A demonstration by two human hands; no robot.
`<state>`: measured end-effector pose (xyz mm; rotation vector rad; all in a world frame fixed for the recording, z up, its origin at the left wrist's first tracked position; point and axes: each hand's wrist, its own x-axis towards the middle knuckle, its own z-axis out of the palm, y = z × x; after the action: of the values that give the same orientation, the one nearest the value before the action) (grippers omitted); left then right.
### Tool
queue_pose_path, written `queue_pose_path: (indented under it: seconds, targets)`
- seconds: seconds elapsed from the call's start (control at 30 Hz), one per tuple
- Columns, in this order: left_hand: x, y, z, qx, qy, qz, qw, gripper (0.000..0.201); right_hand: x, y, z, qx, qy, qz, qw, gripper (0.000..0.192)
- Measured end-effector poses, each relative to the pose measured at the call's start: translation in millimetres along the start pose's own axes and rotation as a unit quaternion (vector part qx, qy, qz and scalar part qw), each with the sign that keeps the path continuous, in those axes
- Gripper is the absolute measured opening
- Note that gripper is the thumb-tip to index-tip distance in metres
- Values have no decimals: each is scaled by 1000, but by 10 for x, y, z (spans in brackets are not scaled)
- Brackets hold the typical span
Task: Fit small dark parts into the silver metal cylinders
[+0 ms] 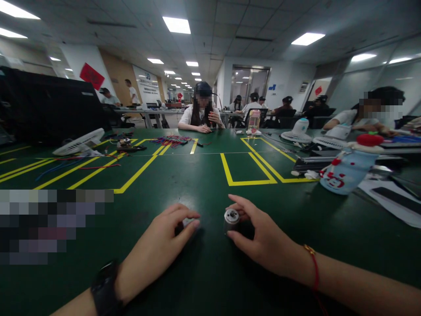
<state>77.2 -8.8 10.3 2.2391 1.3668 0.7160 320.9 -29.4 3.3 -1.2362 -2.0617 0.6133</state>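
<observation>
On the green table [210, 184], right in front of the person, the little round metal motor [231, 218] stands upright, pinched by the right hand [263, 239], while the left hand [164, 245] rests just beside it, fingers curled over something small I cannot make out.

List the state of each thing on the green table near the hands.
Small silver cylindrical metal motor: upright, gripped by right hand.
Left hand: fingers curled on something small, mostly hidden.
Pale blue snowman-shaped bottle: lying tilted, red cap on.
White fan grille: lying on the table.
</observation>
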Motion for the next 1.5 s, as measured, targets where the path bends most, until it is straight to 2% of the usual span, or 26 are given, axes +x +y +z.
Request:
queue_pose_path:
  seconds: [0.07,0.17,0.3,0.47,0.73,0.9,1.27,1.5]
  targets:
    - [83,197,75,-21,13,34,999,20,-20,50,35,28,7,12,999,68]
    - [222,442,161,-56,20,68,996,18,-25,91,72,50,9,5,999,57]
    - [318,574,169,-79,22,76,994,15,-10,101,85,61,7,-12,998,51]
    - [256,490,103,-86,38,50,994,17,-13,81,90,53,10,-15,998,45]
    - [155,250,182,-48,-29,31,998,18,-20,59,68,48,17,-20,998,44]
    - [152,243,242,-46,-57,62,995,15,-23,28,60,46,15,-16,999,43]
    - [123,249,313,0,-55,73,996,8,-13,29,59,48,4,-15,999,43]
    - [121,268,254,18,-62,80,995,13,-10,9,59,47,7,-13,999,41]
